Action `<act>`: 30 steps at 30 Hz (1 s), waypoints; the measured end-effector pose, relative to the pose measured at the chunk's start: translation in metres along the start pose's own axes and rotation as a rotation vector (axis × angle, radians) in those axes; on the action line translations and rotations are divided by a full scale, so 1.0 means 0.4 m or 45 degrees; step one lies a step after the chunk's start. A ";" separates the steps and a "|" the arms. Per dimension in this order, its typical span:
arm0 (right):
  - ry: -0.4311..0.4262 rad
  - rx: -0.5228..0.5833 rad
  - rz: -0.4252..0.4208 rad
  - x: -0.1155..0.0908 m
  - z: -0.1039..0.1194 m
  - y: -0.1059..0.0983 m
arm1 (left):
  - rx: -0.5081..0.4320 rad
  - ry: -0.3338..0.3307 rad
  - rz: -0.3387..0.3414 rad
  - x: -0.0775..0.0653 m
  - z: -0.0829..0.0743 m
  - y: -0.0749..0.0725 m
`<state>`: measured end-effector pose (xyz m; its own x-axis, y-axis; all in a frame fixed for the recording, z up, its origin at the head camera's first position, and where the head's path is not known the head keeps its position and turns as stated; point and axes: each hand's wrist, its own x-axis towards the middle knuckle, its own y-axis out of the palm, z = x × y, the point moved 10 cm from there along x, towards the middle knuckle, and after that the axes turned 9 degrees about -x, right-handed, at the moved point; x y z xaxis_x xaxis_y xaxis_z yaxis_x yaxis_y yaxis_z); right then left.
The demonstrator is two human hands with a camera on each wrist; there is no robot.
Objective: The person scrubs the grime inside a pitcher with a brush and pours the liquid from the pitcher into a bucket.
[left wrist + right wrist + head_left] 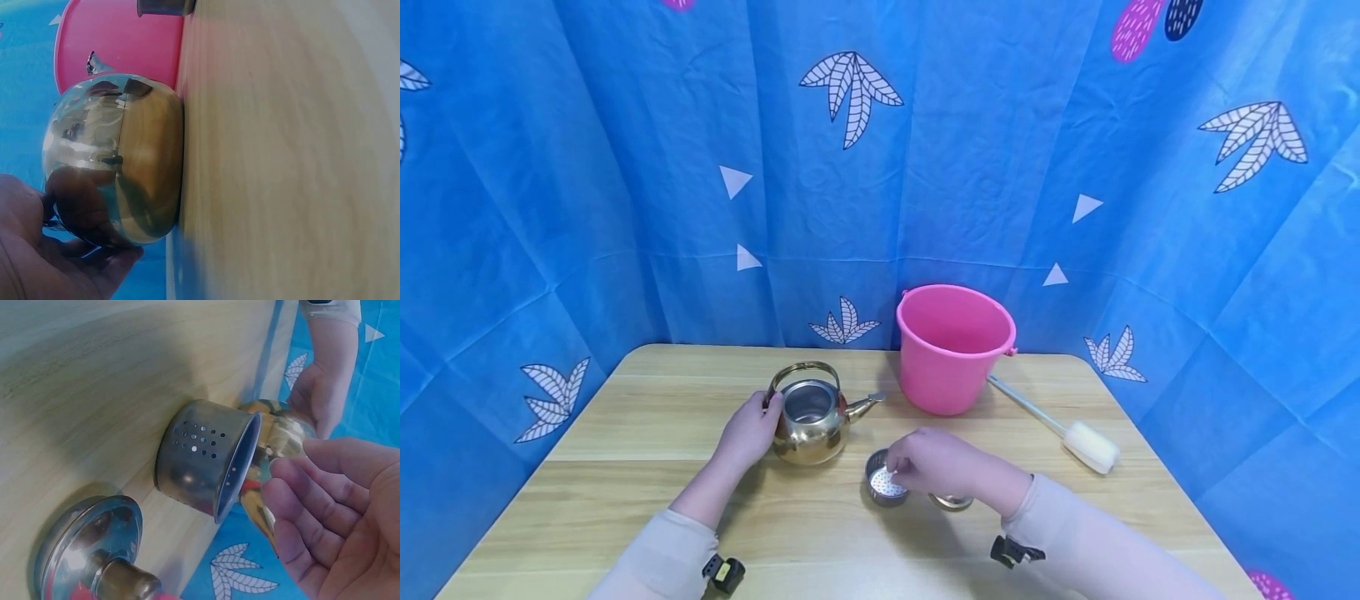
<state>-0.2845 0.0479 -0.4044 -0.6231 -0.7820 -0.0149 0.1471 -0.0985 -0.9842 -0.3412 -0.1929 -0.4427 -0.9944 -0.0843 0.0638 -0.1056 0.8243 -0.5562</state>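
A gold-coloured metal teapot (pixel 808 433) stands without its lid on the table, spout to the right. My left hand (pixel 751 429) grips its arched handle low on the left side; in the left wrist view the fingertips lie beside the shiny teapot body (pixel 119 162). To the right is a small perforated tea strainer (pixel 203 459), upright on the table. Just above and beside its rim hovers my right hand (pixel 344 519), fingers loosely bent and nothing between them. Partly hidden under that hand in the head view, the teapot lid (pixel 94 550) lies knob up next to the strainer.
A pink bucket (pixel 946 379) stands at the back of the wooden table (pixel 647 467). Right of it lies a sponge brush (pixel 1090 446) with a long pale handle. A blue patterned curtain (pixel 700 208) hangs behind and along both sides.
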 end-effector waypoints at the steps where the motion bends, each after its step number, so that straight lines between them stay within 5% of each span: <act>1: 0.003 -0.005 -0.001 0.000 -0.002 0.000 | 0.000 0.000 0.001 0.000 0.000 0.000; 30: 0.072 0.075 -0.005 -0.035 -0.037 -0.055 | -0.001 -0.007 0.006 -0.001 0.000 0.001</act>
<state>-0.2903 0.0700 -0.3850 -0.6657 -0.7458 -0.0226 0.1883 -0.1386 -0.9723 -0.3407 -0.1924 -0.4428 -0.9949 -0.0838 0.0566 -0.1011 0.8253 -0.5556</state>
